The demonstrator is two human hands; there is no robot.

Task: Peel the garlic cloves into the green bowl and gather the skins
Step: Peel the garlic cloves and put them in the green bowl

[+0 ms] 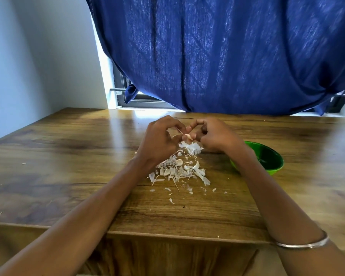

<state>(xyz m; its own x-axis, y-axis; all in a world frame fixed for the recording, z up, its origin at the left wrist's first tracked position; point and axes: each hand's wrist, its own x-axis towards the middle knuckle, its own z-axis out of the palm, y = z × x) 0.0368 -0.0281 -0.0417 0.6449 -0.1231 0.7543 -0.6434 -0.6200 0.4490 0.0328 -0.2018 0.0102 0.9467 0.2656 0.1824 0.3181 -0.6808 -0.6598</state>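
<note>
Both hands meet above the middle of the desk, toward its far edge. Left hand (pixel 160 136): fingers curled, pinching a garlic clove (pixel 188 137) from one side. Right hand (pixel 214 135): fingers curled, pinching the same clove from the other side; a thin strand of skin rises from the clove between the two thumbs. Clove: small, pale with a pinkish tint, mostly hidden by the fingertips.

Garlic skins (pixel 179 170): loose heap of white, papery flakes and thin stalk-like slivers, lying on the desk directly beneath the hands and spreading toward the near edge; a few stray flakes lie apart from the heap, nearer the person. Several rounded, pale pieces sit within the heap; whether they are cloves or husks cannot be told.

Green bowl (pixel 271 158): round, glossy plastic, standing toward the right edge of the desk, just beside the right wrist; the right forearm covers its left part. Contents cannot be made out.

Desk (pixel 68 156): wooden, brown grain, smooth and reflective near the far edge.

Bangle (pixel 305 245): thin, silver-coloured metal, on the right forearm.

Curtain (pixel 227 56): dark blue woven cloth, hanging in folds beyond the far edge, covering most of a window (pixel 127 96).
</note>
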